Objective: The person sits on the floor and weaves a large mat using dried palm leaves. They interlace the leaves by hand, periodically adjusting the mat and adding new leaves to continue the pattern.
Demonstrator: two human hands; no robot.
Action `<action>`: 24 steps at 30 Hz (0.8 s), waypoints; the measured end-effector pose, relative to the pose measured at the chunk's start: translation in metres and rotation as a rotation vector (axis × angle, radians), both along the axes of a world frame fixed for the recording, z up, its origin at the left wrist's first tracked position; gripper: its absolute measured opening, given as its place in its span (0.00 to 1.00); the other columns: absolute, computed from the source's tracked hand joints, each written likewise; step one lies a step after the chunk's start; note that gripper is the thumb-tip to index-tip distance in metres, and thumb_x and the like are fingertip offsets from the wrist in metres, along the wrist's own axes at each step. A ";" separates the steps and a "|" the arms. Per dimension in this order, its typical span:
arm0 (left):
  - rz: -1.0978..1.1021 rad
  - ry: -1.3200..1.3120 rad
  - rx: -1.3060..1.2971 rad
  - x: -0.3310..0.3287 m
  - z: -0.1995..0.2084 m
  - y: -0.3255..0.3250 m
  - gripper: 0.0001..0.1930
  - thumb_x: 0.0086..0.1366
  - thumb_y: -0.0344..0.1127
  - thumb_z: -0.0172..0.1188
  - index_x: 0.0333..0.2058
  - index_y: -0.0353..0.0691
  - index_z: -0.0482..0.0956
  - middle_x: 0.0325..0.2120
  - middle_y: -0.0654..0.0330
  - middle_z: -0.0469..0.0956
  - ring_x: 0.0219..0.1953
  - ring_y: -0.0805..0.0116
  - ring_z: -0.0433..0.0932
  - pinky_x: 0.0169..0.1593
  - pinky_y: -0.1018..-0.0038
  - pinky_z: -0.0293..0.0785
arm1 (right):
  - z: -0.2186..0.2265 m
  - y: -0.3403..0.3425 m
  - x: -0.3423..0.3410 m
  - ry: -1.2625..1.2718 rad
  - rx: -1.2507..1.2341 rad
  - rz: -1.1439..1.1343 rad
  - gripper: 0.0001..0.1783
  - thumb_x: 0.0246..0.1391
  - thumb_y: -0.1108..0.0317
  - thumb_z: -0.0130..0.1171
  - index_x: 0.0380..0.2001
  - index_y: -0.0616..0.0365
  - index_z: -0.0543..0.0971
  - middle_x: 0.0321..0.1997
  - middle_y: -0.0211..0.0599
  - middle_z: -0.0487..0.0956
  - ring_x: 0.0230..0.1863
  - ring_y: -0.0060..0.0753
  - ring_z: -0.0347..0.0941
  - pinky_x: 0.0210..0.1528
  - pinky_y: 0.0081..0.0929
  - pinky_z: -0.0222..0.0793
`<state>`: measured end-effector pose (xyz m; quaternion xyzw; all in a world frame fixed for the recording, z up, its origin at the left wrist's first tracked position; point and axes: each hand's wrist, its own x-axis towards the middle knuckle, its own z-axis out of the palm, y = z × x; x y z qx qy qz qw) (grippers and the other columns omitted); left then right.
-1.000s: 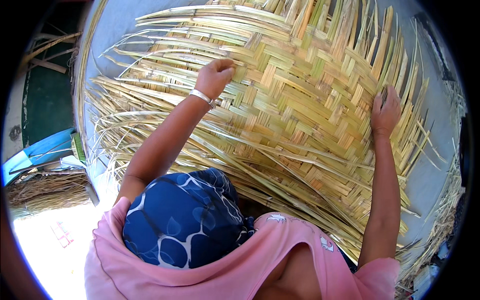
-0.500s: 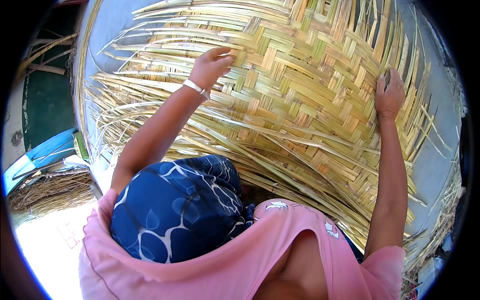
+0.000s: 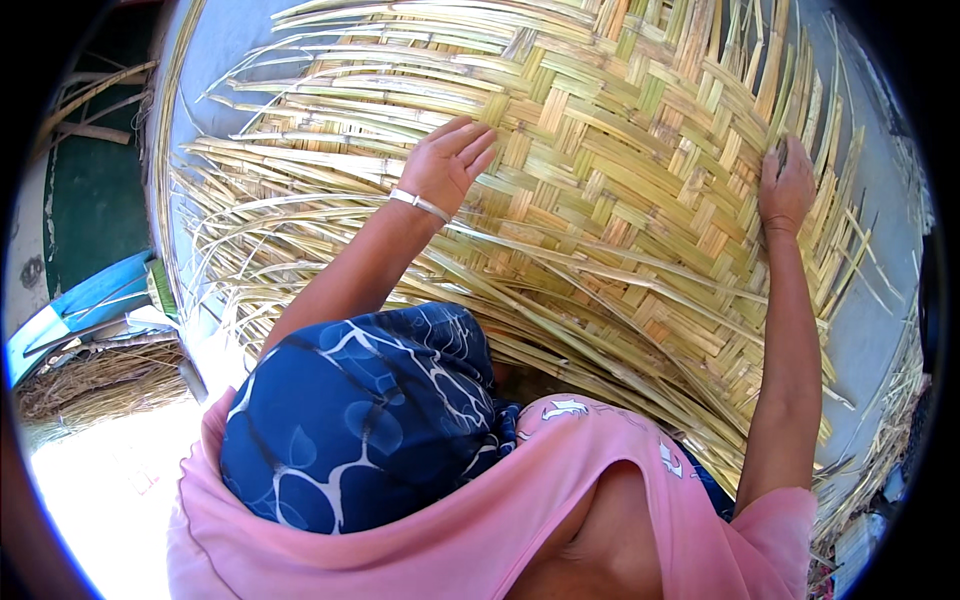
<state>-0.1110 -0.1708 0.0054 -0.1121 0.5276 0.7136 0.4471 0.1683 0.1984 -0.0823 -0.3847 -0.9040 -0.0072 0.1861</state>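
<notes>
A large woven mat [image 3: 600,170] of flat yellow-green split-cane strips lies in front of me, its weave a zigzag pattern. My left hand [image 3: 450,168] is over the left part of the weave, fingers stretched out and holding nothing; a pale bracelet circles that wrist. Whether the palm edge touches the strips I cannot tell. At the mat's right border rests my right hand [image 3: 787,192], thumb and fingers apart and lying along the strips. Long loose strips [image 3: 600,265] cross the mat's near side, close to my knee.
Unwoven strip ends [image 3: 300,110] fan out leftward over the grey floor [image 3: 225,45]. Shorter ends [image 3: 845,200] stick out at the right. A blue object [image 3: 95,300] and a heap of dry stalks [image 3: 105,385] are at far left. My blue patterned knee [image 3: 350,420] is at near left.
My left hand has moved slightly right and toward me, and its fingers have straightened from a loose curl. My right hand stays at almost the same spot on the border.
</notes>
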 end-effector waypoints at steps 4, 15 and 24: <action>-0.065 0.014 0.055 0.004 -0.002 -0.010 0.25 0.64 0.27 0.51 0.56 0.24 0.55 0.55 0.39 0.62 0.60 0.50 0.63 0.59 0.64 0.67 | -0.002 0.000 0.003 0.030 -0.006 0.019 0.25 0.56 0.54 0.47 0.53 0.56 0.70 0.55 0.47 0.72 0.57 0.47 0.66 0.60 0.37 0.56; -0.057 -0.002 0.069 0.014 -0.002 -0.003 0.28 0.66 0.33 0.50 0.59 0.27 0.51 0.62 0.41 0.51 0.65 0.50 0.52 0.65 0.62 0.57 | 0.004 -0.002 0.000 0.015 -0.016 0.010 0.25 0.56 0.55 0.47 0.53 0.58 0.70 0.54 0.47 0.72 0.56 0.47 0.66 0.59 0.37 0.58; 0.270 -0.125 -0.002 0.028 -0.001 0.012 0.31 0.66 0.37 0.50 0.62 0.32 0.48 0.63 0.44 0.50 0.66 0.52 0.51 0.65 0.61 0.55 | 0.001 -0.001 0.001 0.024 -0.011 0.003 0.25 0.56 0.55 0.47 0.53 0.57 0.70 0.55 0.47 0.71 0.56 0.47 0.66 0.59 0.36 0.57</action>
